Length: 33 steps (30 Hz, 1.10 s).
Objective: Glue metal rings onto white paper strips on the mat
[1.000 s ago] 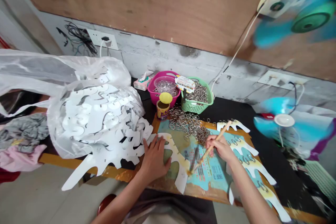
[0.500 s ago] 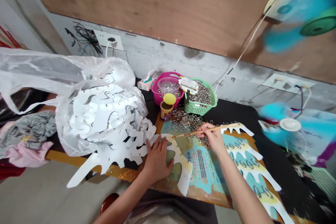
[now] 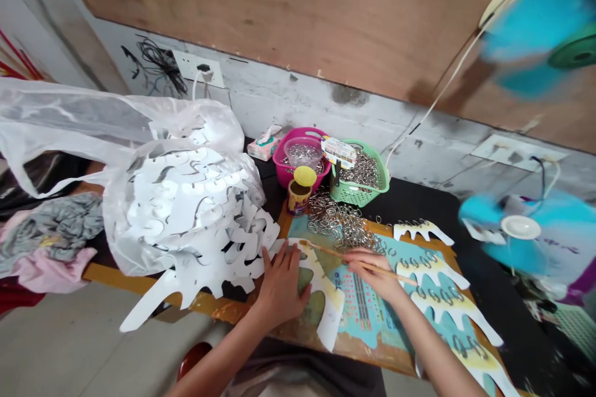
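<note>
My left hand (image 3: pixel 283 282) lies with fingers spread on a white cut-out piece (image 3: pixel 331 307) with curved prongs, pressing it to the board. Yellowish smears show along that piece's edge. In my closed right hand (image 3: pixel 372 272) is a thin wooden-handled brush (image 3: pixel 326 250), its tip touching the upper end of the piece. Behind my right hand spreads a pile of metal rings (image 3: pixel 342 221). An opened tin (image 3: pixel 298 200) with a yellow lid stands beyond the brush tip. To the right lie several cut-out pieces (image 3: pixel 454 304), yellowed at the top, with metal rings set on them.
A plastic bag (image 3: pixel 116 211) bulging with white cut-outs covers the left side. Pink (image 3: pixel 282 170) and green (image 3: pixel 356 194) baskets of metal parts stand against the wall. A blue-bladed fan (image 3: pixel 520 227) is at the right, and crumpled cloth (image 3: pixel 69 223) at the far left.
My right hand has come down a little, and the brush handle's rear end has swung lower. The brush tip has shifted slightly toward the piece's upper left end. My left hand stays put.
</note>
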Tool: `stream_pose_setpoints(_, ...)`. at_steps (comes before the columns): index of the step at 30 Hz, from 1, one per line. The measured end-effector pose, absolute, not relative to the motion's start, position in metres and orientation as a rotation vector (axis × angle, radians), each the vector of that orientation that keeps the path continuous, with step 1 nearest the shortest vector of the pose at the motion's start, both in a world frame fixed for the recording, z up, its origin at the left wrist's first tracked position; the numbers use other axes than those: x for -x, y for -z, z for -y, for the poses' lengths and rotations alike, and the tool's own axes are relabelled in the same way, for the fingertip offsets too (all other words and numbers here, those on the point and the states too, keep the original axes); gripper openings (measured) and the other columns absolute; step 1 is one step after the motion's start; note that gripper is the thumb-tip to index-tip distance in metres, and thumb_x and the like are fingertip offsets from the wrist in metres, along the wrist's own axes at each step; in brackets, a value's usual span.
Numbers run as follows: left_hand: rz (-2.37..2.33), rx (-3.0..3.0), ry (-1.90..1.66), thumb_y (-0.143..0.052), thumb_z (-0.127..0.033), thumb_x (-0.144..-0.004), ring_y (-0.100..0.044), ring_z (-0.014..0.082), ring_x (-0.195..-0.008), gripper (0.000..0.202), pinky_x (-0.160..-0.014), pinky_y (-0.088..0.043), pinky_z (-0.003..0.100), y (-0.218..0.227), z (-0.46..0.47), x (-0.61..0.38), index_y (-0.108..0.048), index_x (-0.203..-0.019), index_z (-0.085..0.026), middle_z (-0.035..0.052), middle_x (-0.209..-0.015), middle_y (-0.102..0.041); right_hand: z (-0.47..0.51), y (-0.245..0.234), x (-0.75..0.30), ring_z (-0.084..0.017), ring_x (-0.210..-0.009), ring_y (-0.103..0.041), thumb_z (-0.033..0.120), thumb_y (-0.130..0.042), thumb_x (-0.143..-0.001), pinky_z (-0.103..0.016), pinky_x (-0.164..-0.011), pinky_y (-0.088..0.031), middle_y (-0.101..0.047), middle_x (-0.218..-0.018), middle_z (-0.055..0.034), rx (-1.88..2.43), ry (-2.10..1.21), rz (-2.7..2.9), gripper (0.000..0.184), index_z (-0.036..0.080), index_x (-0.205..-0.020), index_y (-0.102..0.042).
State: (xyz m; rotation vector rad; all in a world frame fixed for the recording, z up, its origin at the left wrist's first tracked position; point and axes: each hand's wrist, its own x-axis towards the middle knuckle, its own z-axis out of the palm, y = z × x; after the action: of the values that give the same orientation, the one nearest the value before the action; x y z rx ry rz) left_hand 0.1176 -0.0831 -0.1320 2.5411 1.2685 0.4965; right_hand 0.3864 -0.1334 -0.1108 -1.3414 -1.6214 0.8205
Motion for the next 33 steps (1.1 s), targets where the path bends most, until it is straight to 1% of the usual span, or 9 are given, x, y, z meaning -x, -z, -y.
stream_pose_setpoints(4,-1.271,-2.556,-0.495,-0.058,-0.034,-0.079,-0.026,0.038,-0.147,0.064,-0.119,0.005,0.068,0.132,0.083,-0.117,-0.042,-0.138,-0.013,0.0181,-0.149,-0.047,0.144,0.111,-0.385,-0.022,-0.107,-0.068,0.03,-0.057,-0.097,-0.034,-0.092,-0.058,-0.069,-0.119,-0.0097,1.315,-0.677,1.892,0.026,0.027,-0.115,-0.075)
stream_pose_setpoints(8,-1.279,-2.558,-0.485,-0.058,-0.034,-0.079,-0.026,0.0377,-0.147,0.065,-0.119,0.005,0.068,0.133,0.083,-0.117,-0.042,-0.138,-0.013,0.018,-0.149,-0.047,0.154,0.109,-0.385,-0.021,-0.108,-0.069,0.026,-0.049,-0.1,-0.032,-0.092,-0.058,-0.068,-0.124,-0.0092,1.313,-0.643,2.021,0.031,0.029,-0.116,-0.075)
stream_pose_setpoints(11,-1.276,-2.559,-0.487,-0.058,-0.034,-0.079,-0.026,0.0374,-0.147,0.064,-0.119,0.006,0.067,0.133,0.083,-0.117,-0.042,-0.137,-0.013,0.0176,-0.15,-0.046,0.159,0.107,-0.389,-0.021,-0.105,-0.07,0.024,-0.05,-0.099,-0.032,-0.088,-0.059,-0.068,-0.125,-0.0084,1.289,-0.614,2.033,0.031,0.03,-0.116,-0.075)
stream_pose_setpoints(15,-1.27,-2.553,-0.498,-0.058,-0.034,-0.079,-0.025,0.037,-0.148,0.066,-0.119,0.007,0.066,0.134,0.083,-0.116,-0.041,-0.139,-0.013,0.0171,-0.151,-0.046,0.159,0.095,-0.392,-0.024,-0.099,-0.072,0.029,-0.062,-0.093,-0.036,-0.086,-0.062,-0.073,-0.113,-0.0081,1.379,-0.501,1.708,0.023,0.029,-0.11,-0.077)
stream_pose_setpoints(18,-1.266,-2.55,-0.49,-0.059,-0.034,-0.078,-0.025,0.0375,-0.148,0.066,-0.119,0.007,0.066,0.134,0.083,-0.116,-0.042,-0.139,-0.014,0.0173,-0.15,-0.046,0.153,0.086,-0.389,-0.024,-0.083,-0.075,0.033,-0.066,-0.091,-0.037,-0.075,-0.065,-0.077,-0.095,-0.0075,1.386,-0.659,1.466,0.02,0.026,-0.105,-0.078)
stream_pose_setpoints(20,-1.271,-2.546,-0.489,-0.059,-0.033,-0.078,-0.025,0.0376,-0.148,0.066,-0.119,0.007,0.067,0.134,0.083,-0.116,-0.042,-0.139,-0.014,0.0173,-0.15,-0.046,0.146,0.084,-0.385,-0.023,-0.077,-0.075,0.035,-0.067,-0.091,-0.035,-0.071,-0.065,-0.078,-0.091,-0.0071,1.377,-0.796,1.438,0.019,0.024,-0.102,-0.078)
stream_pose_setpoints(25,-1.27,-2.54,-0.498,-0.06,-0.034,-0.078,-0.026,0.0384,-0.147,0.067,-0.118,0.005,0.068,0.133,0.083,-0.117,-0.042,-0.139,-0.013,0.018,-0.149,-0.047,0.128,0.086,-0.38,-0.023,-0.079,-0.075,0.037,-0.07,-0.088,-0.034,-0.072,-0.065,-0.078,-0.092,-0.0067,1.42,-0.743,1.422,0.019,0.024,-0.099,-0.079)
stream_pose_setpoints(29,-1.265,-2.544,-0.493,-0.06,-0.033,-0.077,-0.026,0.0392,-0.147,0.067,-0.118,0.005,0.069,0.132,0.083,-0.117,-0.043,-0.139,-0.014,0.0185,-0.148,-0.047,0.123,0.088,-0.379,-0.023,-0.077,-0.076,0.04,-0.07,-0.088,-0.036,-0.073,-0.065,-0.078,-0.086,-0.0065,1.375,-0.855,1.342,0.021,0.023,-0.097,-0.079)
stream_pose_setpoints(33,-1.271,-2.54,-0.483,-0.06,-0.034,-0.078,-0.027,0.0383,-0.147,0.064,-0.119,0.006,0.067,0.131,0.082,-0.116,-0.044,-0.138,-0.015,0.0179,-0.148,-0.048,0.119,0.089,-0.375,-0.024,-0.081,-0.075,0.039,-0.069,-0.088,-0.035,-0.073,-0.065,-0.078,-0.093,-0.0068,1.419,-0.768,1.446,0.021,0.024,-0.098,-0.079)
